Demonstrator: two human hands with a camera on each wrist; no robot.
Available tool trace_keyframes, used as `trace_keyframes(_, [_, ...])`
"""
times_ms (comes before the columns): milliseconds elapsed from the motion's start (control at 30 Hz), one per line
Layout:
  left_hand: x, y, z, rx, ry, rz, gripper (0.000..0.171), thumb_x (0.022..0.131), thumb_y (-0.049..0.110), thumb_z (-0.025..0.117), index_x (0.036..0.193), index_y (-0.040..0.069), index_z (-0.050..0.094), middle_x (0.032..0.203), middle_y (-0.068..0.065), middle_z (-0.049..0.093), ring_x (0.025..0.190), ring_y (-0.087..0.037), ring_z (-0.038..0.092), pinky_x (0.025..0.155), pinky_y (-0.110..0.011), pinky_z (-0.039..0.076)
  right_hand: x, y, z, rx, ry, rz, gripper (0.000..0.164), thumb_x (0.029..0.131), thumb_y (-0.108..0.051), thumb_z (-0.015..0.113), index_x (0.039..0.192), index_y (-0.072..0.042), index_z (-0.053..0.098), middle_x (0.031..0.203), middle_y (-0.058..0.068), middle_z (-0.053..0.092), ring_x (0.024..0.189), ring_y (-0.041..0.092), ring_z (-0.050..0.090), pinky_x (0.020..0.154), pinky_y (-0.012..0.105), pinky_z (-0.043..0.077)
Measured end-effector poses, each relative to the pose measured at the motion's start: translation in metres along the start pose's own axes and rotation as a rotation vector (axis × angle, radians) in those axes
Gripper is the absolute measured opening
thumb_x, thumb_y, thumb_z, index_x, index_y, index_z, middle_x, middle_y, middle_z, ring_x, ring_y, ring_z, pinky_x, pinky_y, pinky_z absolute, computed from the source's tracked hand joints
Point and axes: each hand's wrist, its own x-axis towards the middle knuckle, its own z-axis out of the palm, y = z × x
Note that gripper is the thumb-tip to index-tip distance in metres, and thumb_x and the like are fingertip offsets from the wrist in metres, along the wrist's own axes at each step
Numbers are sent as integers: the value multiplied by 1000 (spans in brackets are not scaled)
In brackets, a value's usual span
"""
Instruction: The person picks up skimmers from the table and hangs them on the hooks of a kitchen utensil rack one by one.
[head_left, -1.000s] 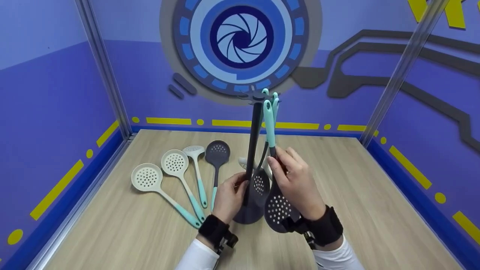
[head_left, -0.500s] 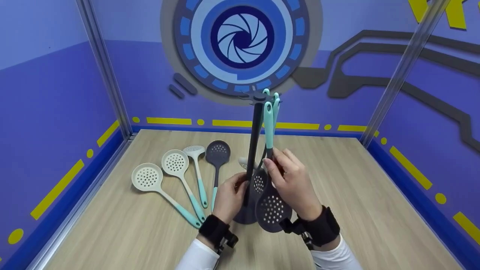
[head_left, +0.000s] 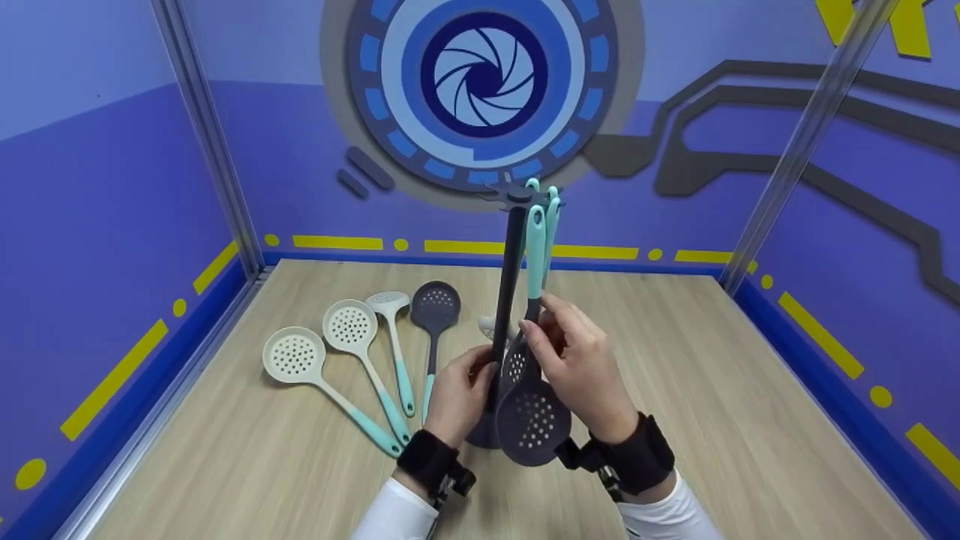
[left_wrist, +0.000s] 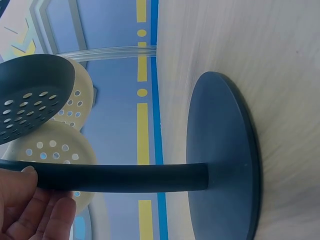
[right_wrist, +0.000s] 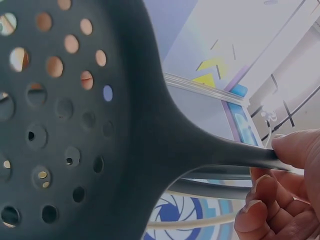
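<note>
In the head view my left hand (head_left: 459,397) grips the black pole (head_left: 511,277) of an upright utensil stand low down; its round base (left_wrist: 220,150) sits on the table in the left wrist view. My right hand (head_left: 581,367) pinches a dark grey skimmer (head_left: 534,424) by its shaft, just below the teal handle. That skimmer's handle end is up at the stand's hooked top (head_left: 519,195); whether it is hooked I cannot tell. Behind it, another dark skimmer (left_wrist: 40,80) and cream skimmers (left_wrist: 55,142) hang from the stand, partly hidden.
Left of the stand, several utensils lie on the wooden table (head_left: 720,390): two cream skimmers (head_left: 294,355), a smaller cream slotted ladle (head_left: 390,301) and a dark skimmer (head_left: 436,306). Blue printed walls (head_left: 105,225) close off the sides and back.
My right hand has shifted a little left, swinging the skimmer's head left towards the pole, and its handle has dropped slightly. The left hand keeps its hold on the pole.
</note>
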Motion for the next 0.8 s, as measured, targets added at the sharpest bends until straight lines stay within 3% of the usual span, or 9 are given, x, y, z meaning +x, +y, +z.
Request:
trace_keyframes(500, [0,0,0,0,-17,11,26,100,23,60,125,27,66,115,6,72,103,-7,68,88,-27,57,0,-2,2,39,-21,26,44,96,-28,66,136,-14,55,87,-10,59,61,3,48,50,19,42])
trace_keyframes(800, [1,-1,-1,-17,-26,-5,27,99,22,61,125,29,65,115,7,72,104,-7,68,89,-28,57,0,-3,3,32,-26,6,46,96,-27,66,137,-11,54,89,-6,63,61,4,47,51,18,41])
